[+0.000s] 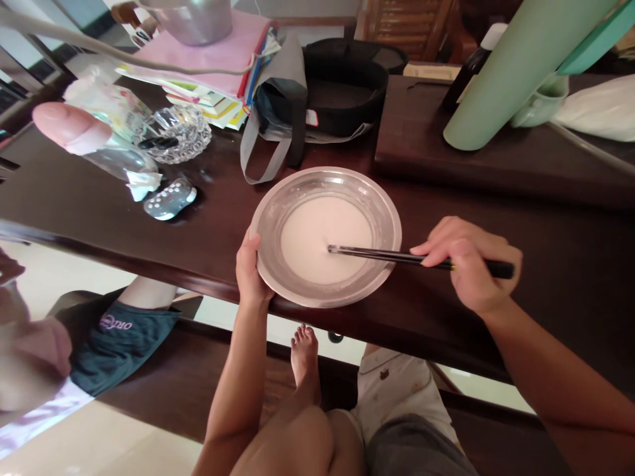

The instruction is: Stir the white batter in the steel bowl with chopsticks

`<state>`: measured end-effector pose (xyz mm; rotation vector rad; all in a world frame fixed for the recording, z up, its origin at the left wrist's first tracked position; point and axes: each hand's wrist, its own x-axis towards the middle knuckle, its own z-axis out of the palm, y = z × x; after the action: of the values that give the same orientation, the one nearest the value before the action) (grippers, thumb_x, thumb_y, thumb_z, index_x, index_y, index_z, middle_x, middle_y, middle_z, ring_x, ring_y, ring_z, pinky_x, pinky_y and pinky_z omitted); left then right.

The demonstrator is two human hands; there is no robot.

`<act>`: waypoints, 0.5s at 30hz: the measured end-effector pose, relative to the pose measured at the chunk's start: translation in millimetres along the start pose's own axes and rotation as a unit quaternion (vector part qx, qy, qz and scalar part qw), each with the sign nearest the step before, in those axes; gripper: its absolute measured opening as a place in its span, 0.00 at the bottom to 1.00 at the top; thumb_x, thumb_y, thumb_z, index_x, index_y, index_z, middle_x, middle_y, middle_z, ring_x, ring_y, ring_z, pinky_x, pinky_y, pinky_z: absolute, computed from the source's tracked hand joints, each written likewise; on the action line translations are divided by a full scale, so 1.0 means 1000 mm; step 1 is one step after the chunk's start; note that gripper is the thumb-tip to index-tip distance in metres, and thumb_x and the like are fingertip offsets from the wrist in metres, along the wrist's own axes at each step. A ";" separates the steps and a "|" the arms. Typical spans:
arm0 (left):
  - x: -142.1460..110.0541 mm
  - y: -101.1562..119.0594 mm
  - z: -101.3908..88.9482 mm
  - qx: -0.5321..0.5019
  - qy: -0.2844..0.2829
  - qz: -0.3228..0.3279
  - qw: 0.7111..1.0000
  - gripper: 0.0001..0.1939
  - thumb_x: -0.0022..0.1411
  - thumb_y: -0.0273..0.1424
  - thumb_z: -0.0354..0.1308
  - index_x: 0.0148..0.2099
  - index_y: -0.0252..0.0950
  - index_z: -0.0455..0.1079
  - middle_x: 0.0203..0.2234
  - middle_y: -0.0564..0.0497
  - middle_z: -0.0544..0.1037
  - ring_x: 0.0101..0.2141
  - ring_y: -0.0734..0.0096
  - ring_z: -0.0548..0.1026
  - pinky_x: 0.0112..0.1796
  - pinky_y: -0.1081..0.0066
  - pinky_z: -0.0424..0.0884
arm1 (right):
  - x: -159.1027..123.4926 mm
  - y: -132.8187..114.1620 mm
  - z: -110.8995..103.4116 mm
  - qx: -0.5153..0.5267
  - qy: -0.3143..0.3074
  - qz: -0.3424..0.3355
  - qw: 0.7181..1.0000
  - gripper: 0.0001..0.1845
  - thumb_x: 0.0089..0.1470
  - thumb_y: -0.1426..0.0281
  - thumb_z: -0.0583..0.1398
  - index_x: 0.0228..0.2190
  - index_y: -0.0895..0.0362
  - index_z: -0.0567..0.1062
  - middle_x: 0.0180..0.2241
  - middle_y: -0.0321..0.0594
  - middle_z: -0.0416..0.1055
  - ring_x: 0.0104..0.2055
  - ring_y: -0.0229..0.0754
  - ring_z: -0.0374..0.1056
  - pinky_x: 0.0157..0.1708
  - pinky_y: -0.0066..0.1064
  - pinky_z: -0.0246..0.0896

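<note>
A shallow metal bowl (326, 299) stands at the front edge of the dark wooden table, partly filled with a smooth, milky white liquid (317, 228). My left hand (249, 268) grips its left rim, thumb on top and the other fingers hidden beneath. In my right hand (471, 261), to the right of the bowl, is a pair of black chopsticks (397, 256). They slant over the right rim, and their tips dip into the liquid near its middle.
Behind the bowl sits a black-and-grey fabric bag (342, 86). Left of it are a glass ashtray (181, 135), a game controller (170, 198) and a pink-capped bottle (74, 129). A green cylinder (510, 79) rises at right. Another person (114, 337) sits at lower left.
</note>
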<state>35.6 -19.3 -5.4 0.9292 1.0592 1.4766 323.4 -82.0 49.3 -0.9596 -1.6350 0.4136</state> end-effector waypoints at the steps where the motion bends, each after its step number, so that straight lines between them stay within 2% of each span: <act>1: 0.000 0.000 0.000 -0.002 0.001 0.000 1.000 0.21 0.59 0.44 0.60 0.50 0.40 0.77 0.48 0.47 0.81 0.53 0.52 0.76 0.52 0.61 0.72 | 0.000 0.000 0.001 -0.004 -0.041 -0.003 0.999 0.15 0.62 0.72 0.57 0.28 0.50 0.80 0.29 0.37 0.80 0.30 0.45 0.73 0.33 0.43 0.65; 3: 0.000 0.000 0.000 -0.007 0.004 0.002 1.000 0.20 0.59 0.44 0.60 0.50 0.40 0.77 0.48 0.47 0.81 0.53 0.52 0.76 0.52 0.61 0.72 | 0.001 0.000 0.002 -0.032 -0.084 -0.009 0.996 0.11 0.60 0.73 0.58 0.31 0.50 0.80 0.33 0.37 0.82 0.35 0.45 0.74 0.37 0.43 0.66; 5: 0.000 0.000 0.001 -0.009 0.006 0.003 1.000 0.20 0.59 0.43 0.59 0.50 0.39 0.77 0.47 0.47 0.81 0.52 0.52 0.76 0.52 0.62 0.72 | 0.001 0.001 0.001 -0.048 -0.040 -0.011 0.998 0.12 0.61 0.73 0.58 0.30 0.50 0.81 0.32 0.37 0.81 0.34 0.45 0.74 0.36 0.43 0.66; 7: 0.000 0.001 0.001 -0.009 0.004 0.003 1.000 0.20 0.60 0.42 0.59 0.50 0.39 0.78 0.46 0.47 0.82 0.52 0.53 0.77 0.52 0.62 0.72 | 0.000 0.002 0.000 -0.031 0.030 -0.009 0.999 0.16 0.62 0.73 0.56 0.27 0.49 0.80 0.27 0.38 0.79 0.29 0.44 0.71 0.32 0.42 0.64; 8: 0.000 0.001 0.002 -0.008 0.003 0.002 1.000 0.20 0.60 0.42 0.59 0.50 0.39 0.78 0.46 0.47 0.82 0.52 0.53 0.77 0.52 0.62 0.72 | -0.001 0.002 0.000 -0.018 0.045 -0.009 0.999 0.18 0.63 0.73 0.55 0.26 0.49 0.80 0.25 0.38 0.78 0.27 0.43 0.70 0.30 0.42 0.63; 9: 0.000 0.001 0.002 -0.007 0.002 0.002 1.000 0.20 0.60 0.42 0.58 0.51 0.39 0.78 0.47 0.47 0.82 0.52 0.53 0.77 0.52 0.62 0.72 | -0.001 0.002 0.000 -0.008 0.037 -0.009 0.999 0.18 0.63 0.73 0.55 0.25 0.50 0.79 0.25 0.37 0.78 0.26 0.43 0.70 0.30 0.43 0.63; 13: 0.000 0.001 0.001 -0.009 -0.001 0.002 1.000 0.20 0.60 0.42 0.58 0.51 0.40 0.78 0.49 0.48 0.81 0.53 0.54 0.76 0.52 0.63 0.72 | 0.001 0.000 0.002 -0.033 -0.072 -0.027 0.996 0.12 0.60 0.73 0.58 0.30 0.50 0.80 0.32 0.37 0.81 0.33 0.45 0.74 0.36 0.44 0.66; 15: 0.001 0.001 0.001 -0.005 -0.002 0.003 1.000 0.20 0.60 0.43 0.59 0.51 0.41 0.77 0.50 0.48 0.80 0.54 0.53 0.75 0.53 0.63 0.71 | 0.002 0.000 0.002 -0.048 -0.037 -0.029 0.998 0.12 0.60 0.74 0.58 0.30 0.50 0.80 0.31 0.38 0.81 0.33 0.45 0.73 0.36 0.43 0.64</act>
<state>36.2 -18.6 -4.3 0.9299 1.0460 1.4831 321.5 -80.2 49.7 -0.9757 -1.7584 0.3380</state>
